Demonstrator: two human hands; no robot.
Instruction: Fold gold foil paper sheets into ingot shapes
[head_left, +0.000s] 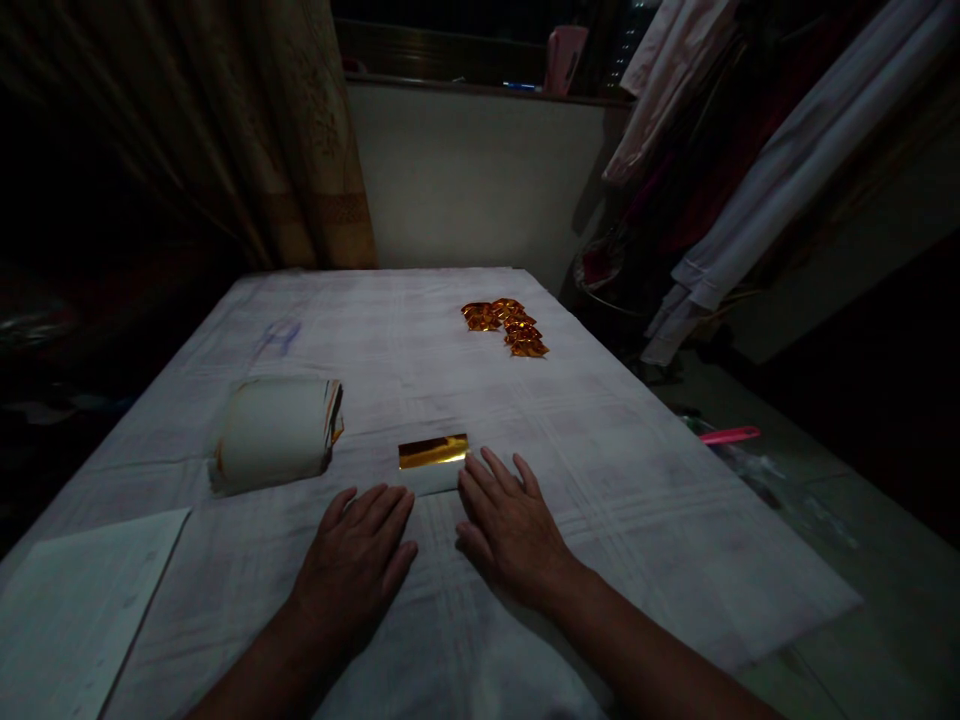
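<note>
A small rectangle of paper, gold foil on its upper strip and white below, is the foil paper [433, 452] lying flat mid-table. My left hand [358, 545] rests palm down at its lower left corner, fingers stretched out. On the opposite side, my right hand [514, 520] lies flat with fingers spread, its fingertips at the paper's right edge. Neither hand grasps anything. To the left sits a thick curved stack of pale paper [276, 432] with some gold showing at its right end. Several shiny folded gold foil pieces [517, 325] lie grouped toward the far right.
A plaid cloth covers the table [645, 480]. White sheets [82, 610] lie at the near left. Behind are a curtain [300, 140] and a ledge with a pink cup [564, 60]. Clothes [787, 150] hang at the right, above a floor with a pink-handled object [729, 436].
</note>
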